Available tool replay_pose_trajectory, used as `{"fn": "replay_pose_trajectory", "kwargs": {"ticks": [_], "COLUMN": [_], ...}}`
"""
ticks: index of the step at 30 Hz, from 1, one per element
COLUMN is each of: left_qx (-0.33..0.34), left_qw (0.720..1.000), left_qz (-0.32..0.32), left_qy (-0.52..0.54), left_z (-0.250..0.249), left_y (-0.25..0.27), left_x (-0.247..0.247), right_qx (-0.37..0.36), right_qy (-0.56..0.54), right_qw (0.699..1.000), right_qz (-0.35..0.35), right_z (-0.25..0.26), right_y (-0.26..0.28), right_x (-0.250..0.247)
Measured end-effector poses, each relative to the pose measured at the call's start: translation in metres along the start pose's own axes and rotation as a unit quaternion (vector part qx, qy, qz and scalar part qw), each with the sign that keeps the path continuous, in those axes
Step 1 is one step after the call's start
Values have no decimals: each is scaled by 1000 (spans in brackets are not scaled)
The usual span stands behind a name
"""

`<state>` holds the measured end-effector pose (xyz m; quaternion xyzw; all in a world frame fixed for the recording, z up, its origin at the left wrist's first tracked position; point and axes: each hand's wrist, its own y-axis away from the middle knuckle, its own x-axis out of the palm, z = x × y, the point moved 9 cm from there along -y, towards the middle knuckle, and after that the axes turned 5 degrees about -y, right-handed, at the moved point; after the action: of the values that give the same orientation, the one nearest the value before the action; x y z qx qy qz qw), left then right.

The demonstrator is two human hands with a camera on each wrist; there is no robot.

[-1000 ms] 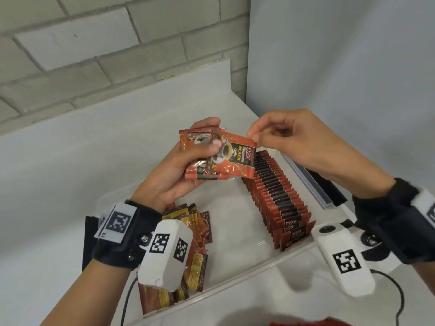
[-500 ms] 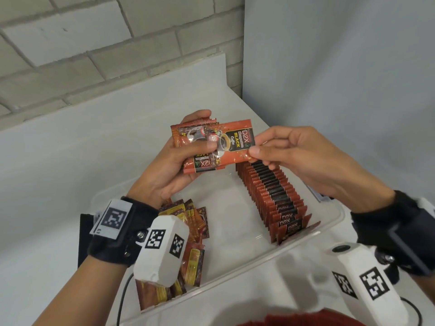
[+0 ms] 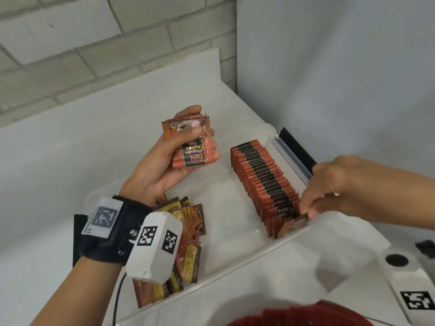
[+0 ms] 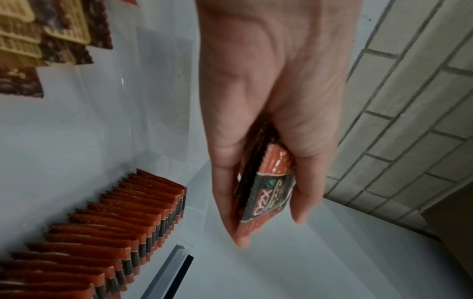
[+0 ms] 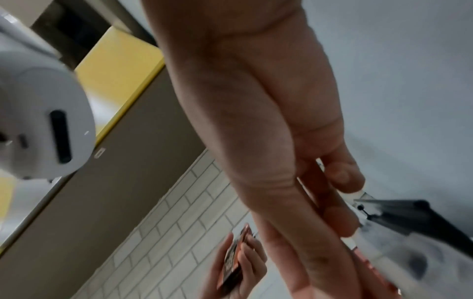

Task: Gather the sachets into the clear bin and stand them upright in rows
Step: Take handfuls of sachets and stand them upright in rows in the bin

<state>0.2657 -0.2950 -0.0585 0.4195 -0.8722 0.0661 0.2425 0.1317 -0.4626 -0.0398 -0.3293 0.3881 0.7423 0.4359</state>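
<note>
You get bright, even light with soft shadows on the white table (image 3: 70, 161). Your right hand (image 3: 348, 187) smears with motion blur; both wrist views are soft, and brick lines bend near the edges.

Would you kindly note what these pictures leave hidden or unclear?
- Head view: how many sachets the stack in the left hand holds; the front one covers the rest.
- Head view: part of the loose pile in the clear bin, hidden by the wrist camera.
- Right wrist view: the sachet the right hand pinches at the row; blur and fingers hide it.
</note>
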Motion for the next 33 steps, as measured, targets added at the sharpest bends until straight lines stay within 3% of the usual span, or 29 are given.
{"fn": "replay_pose_trajectory", "kwargs": {"ticks": [2, 8, 17, 22, 25, 29, 33], "left_qx": [-2, -5, -15, -33, -44, -36, -22], "left_qw": [1000, 1000, 1000, 999, 999, 999, 999], "left_qz": [-2, 1, 7, -5, -7, -7, -17], "left_qy": [0, 0, -17, 5, 9, -17, -33], "left_z": [0, 0, 2, 5, 8, 7, 6], "left_y": [0, 0, 1, 2, 3, 3, 2], "left_x": [0, 0, 3, 6, 10, 13, 10], "right_qx": [13, -1, -7, -1, 5, 3, 17], "right_qy": [72, 143, 153, 58, -44, -260, -325], "right_qw": [997, 988, 984, 996, 999, 955, 931], "right_qz": [26, 55, 85, 63, -20, -144, -167], "right_z": [0, 5, 4, 3, 16, 28, 36], "right_y": [-2, -10, -13, -13, -19, -35, -57], "right_x": [11, 22, 28, 8, -15, -31, -18]}}
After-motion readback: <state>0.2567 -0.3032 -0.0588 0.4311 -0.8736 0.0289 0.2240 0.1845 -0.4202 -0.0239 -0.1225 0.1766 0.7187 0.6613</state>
